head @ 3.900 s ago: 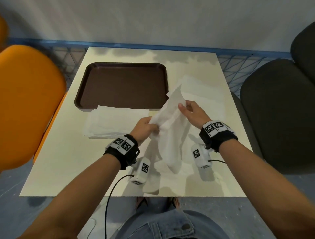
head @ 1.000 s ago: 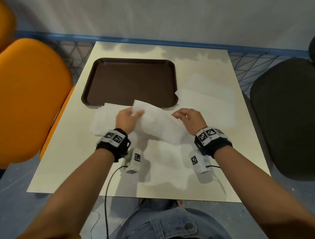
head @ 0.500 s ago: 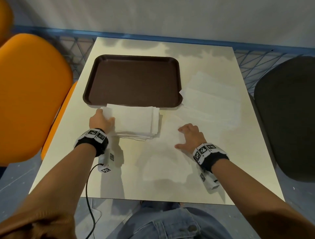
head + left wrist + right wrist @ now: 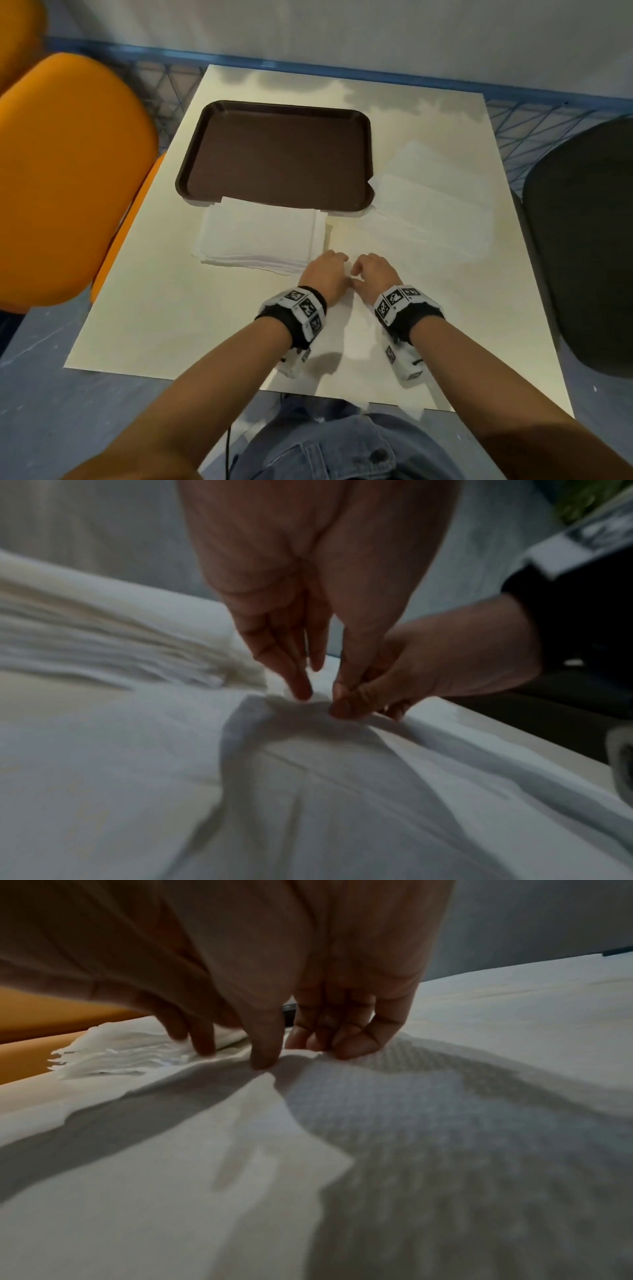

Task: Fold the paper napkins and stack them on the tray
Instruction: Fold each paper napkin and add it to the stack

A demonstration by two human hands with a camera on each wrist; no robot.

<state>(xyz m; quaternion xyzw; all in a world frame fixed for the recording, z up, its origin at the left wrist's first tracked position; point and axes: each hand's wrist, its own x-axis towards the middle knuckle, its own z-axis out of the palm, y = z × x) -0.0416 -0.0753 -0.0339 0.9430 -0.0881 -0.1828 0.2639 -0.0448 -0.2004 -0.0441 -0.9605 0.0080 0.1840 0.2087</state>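
Note:
An unfolded white napkin (image 4: 352,329) (image 4: 308,791) (image 4: 411,1137) lies flat on the table near me. Both hands meet at the middle of its far edge. My right hand (image 4: 363,267) (image 4: 298,1053) pinches a small ridge of that edge between thumb and fingers. My left hand (image 4: 330,262) (image 4: 320,699) points its fairly straight fingers down, tips touching the napkin beside it. A stack of folded napkins (image 4: 260,236) sits just left of the hands, against the front rim of the brown tray (image 4: 191,178). The tray holds nothing.
A loose pile of unfolded napkins (image 4: 431,205) lies right of the tray. An orange chair (image 4: 68,178) stands at the table's left side and a dark chair (image 4: 582,240) at its right. Blue mesh railing (image 4: 513,123) runs behind the table.
The folded napkin went onto the stack. My left hand then left the stack's left side and came right, meeting my right hand, which shifted from lying flat to pinching the napkin's far edge.

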